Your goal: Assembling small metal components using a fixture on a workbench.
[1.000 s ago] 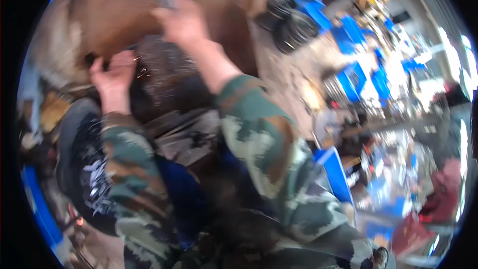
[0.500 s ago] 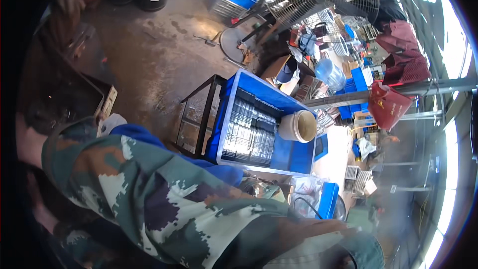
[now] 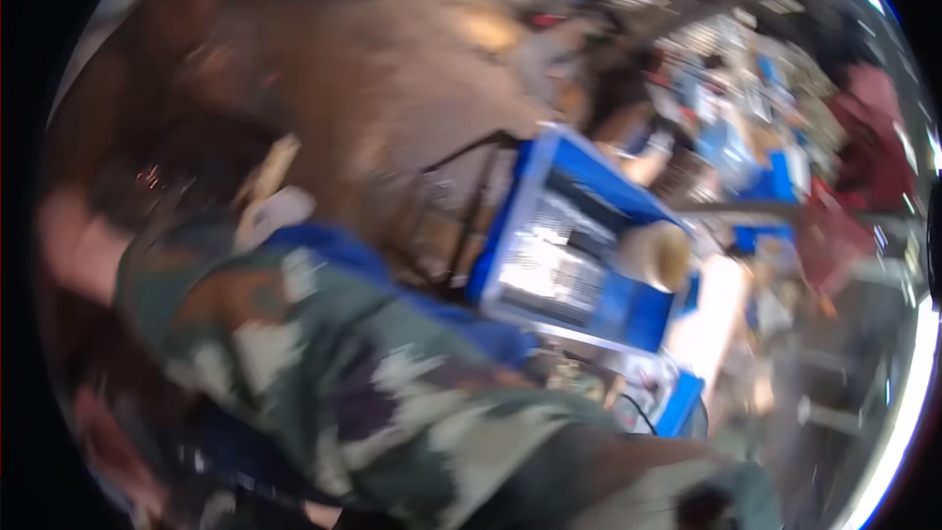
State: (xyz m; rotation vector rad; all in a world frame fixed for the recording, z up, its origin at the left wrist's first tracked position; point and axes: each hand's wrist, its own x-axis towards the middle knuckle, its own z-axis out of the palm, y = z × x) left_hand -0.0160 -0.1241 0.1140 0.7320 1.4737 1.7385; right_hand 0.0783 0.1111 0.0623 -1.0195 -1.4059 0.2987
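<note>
Your right hand point(image 3: 74, 250) is a blur at frame left, grip can't tell, left hand hidden; blue crate point(image 3: 579, 236) of stacked metal strips, off to its right, prob. heavy & stiff, so take it by the rims.

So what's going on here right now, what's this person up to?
The picture is heavily motion-blurred. A person in a camouflage sleeve fills the lower left, arm stretched toward the left edge, where a blurred hand shows near a dark area; whether it holds anything cannot be told. To the right, a blue crate sits on a dark metal frame stand, holding rows of shiny metal pieces and a pale bucket. More blue crates and clutter lie behind on the floor.
</note>
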